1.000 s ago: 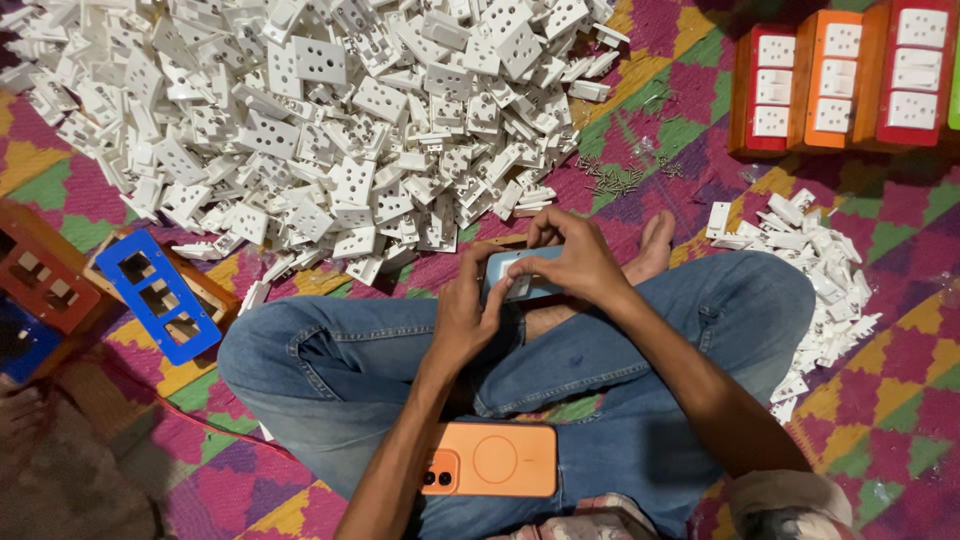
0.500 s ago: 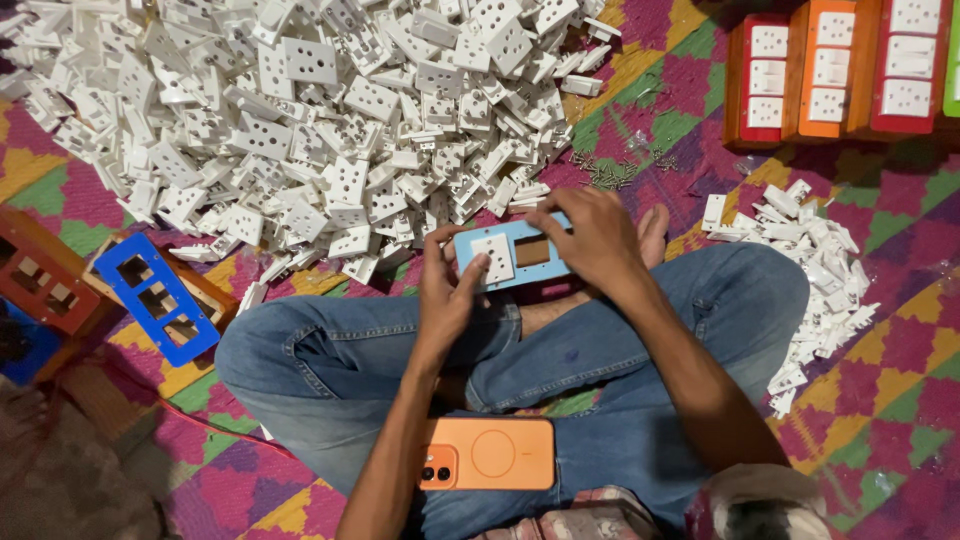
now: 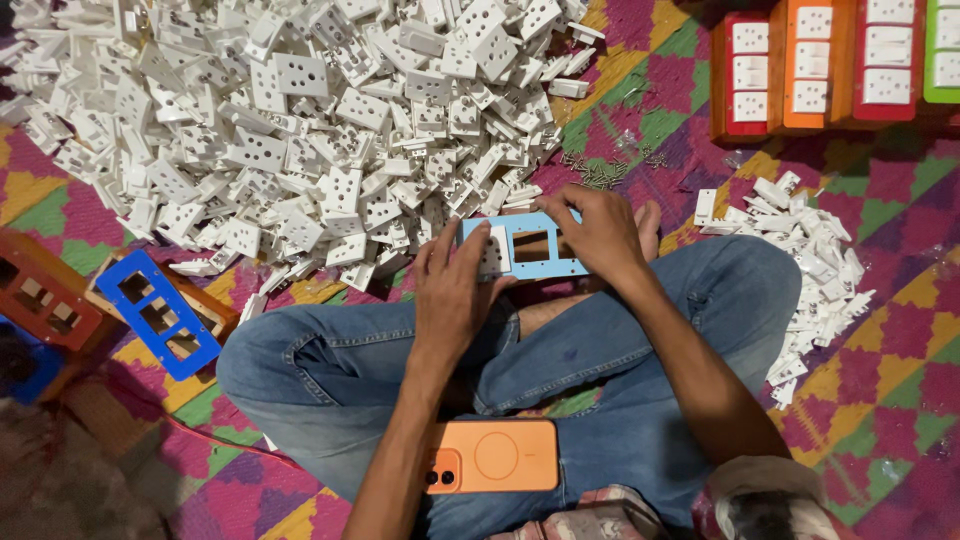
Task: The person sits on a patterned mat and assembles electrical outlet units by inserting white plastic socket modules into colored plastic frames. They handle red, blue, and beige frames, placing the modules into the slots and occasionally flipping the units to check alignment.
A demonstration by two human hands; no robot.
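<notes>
Hands meet over my crossed legs, both on a light blue plate [image 3: 530,246] with rectangular cut-outs, which I hold flat just above my knees, at the near edge of the big heap of white socket modules [image 3: 300,130], so loose parts sit within easy reach. My left hand [image 3: 452,285] lies over the plate's left end, fingers spread and pressing down on a white socket module [image 3: 494,254] seated in the left cut-out; the palm hides how deep it sits, so I can only say it looks partly in. My right hand [image 3: 600,230] curls narrowly round the plate's right end, thumb below and fingers over the top edge, bracing it against that push. The middle cut-out shows bare. A smaller pile of white switch pieces [image 3: 810,270] lies to my right on the patterned mat [image 3: 900,400], and finished red and orange boards [image 3: 800,65] stand beyond it. A darker blue frame [image 3: 160,312] rests to my left, an orange phone [image 3: 495,457] on my lap.
</notes>
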